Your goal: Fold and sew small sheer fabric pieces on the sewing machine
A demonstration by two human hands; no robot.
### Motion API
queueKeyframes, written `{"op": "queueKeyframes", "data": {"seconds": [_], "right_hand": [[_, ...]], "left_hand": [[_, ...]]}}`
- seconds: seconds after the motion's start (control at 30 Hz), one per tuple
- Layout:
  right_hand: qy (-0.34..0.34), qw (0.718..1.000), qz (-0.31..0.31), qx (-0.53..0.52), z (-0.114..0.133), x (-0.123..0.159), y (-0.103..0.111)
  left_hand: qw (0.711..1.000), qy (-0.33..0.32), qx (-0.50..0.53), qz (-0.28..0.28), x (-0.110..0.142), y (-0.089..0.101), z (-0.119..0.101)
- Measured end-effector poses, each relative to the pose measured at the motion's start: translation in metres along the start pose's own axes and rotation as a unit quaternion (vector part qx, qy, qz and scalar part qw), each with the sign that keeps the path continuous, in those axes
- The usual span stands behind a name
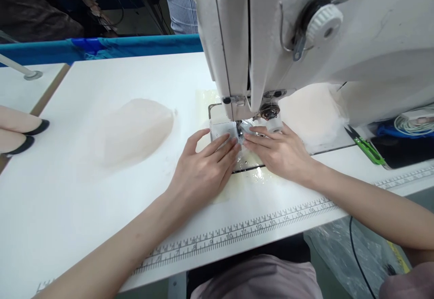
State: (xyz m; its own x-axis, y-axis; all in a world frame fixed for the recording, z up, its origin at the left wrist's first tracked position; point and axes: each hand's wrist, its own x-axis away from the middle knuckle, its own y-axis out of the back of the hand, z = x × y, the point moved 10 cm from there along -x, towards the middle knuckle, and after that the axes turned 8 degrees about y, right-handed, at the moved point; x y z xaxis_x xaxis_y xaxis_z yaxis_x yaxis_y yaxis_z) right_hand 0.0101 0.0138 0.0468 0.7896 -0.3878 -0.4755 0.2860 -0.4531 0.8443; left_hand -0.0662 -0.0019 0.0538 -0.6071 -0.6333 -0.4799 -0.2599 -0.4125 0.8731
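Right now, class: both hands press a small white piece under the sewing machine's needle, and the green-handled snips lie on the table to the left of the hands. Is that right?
Not quite. The head view shows the green-handled snips to the right of the hands, beyond the right hand. The left hand and right hand do press the small white piece under the sewing machine.

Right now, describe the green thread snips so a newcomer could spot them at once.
Start at the big white sewing machine and follow its base to the right end of the white table. There, beyond the person's right hand, lie the small green-handled thread snips with dark pointed blades. They are the only bright green thing there, beside a coiled white cable.
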Motion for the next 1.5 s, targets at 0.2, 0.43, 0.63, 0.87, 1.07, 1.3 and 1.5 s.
{"op": "queueKeyframes", "data": {"seconds": [0.2, 0.43, 0.63, 0.87, 1.07, 1.3, 1.5], "right_hand": [[0.001, 1.0, 0.008, 0.01, 0.0, -0.001, -0.001], [-0.002, 1.0, 0.023, 0.012, -0.001, -0.002, -0.004], [-0.014, 0.999, 0.041, 0.004, -0.003, -0.003, -0.008], [-0.02, 0.998, 0.052, 0.002, -0.005, -0.002, -0.011], [-0.028, 0.998, 0.063, 0.007, -0.006, -0.002, -0.013], [-0.022, 0.997, 0.073, 0.017, -0.004, -0.002, -0.014], [-0.031, 0.999, 0.004, 0.012, -0.009, -0.004, 0.006]], "left_hand": [[1.0, 0.004, 0.013, 0.002, -0.002, -0.002, 0.001], [0.999, 0.015, 0.028, 0.014, -0.004, -0.005, 0.005], [0.999, 0.027, 0.04, 0.019, -0.006, -0.008, 0.008], [0.999, 0.032, 0.033, 0.017, -0.007, -0.011, 0.01], [0.999, 0.025, 0.022, 0.006, -0.007, -0.011, 0.009], [0.999, 0.032, 0.036, 0.015, -0.006, -0.011, 0.012], [0.996, 0.073, 0.011, 0.055, -0.003, -0.014, 0.024]]}}
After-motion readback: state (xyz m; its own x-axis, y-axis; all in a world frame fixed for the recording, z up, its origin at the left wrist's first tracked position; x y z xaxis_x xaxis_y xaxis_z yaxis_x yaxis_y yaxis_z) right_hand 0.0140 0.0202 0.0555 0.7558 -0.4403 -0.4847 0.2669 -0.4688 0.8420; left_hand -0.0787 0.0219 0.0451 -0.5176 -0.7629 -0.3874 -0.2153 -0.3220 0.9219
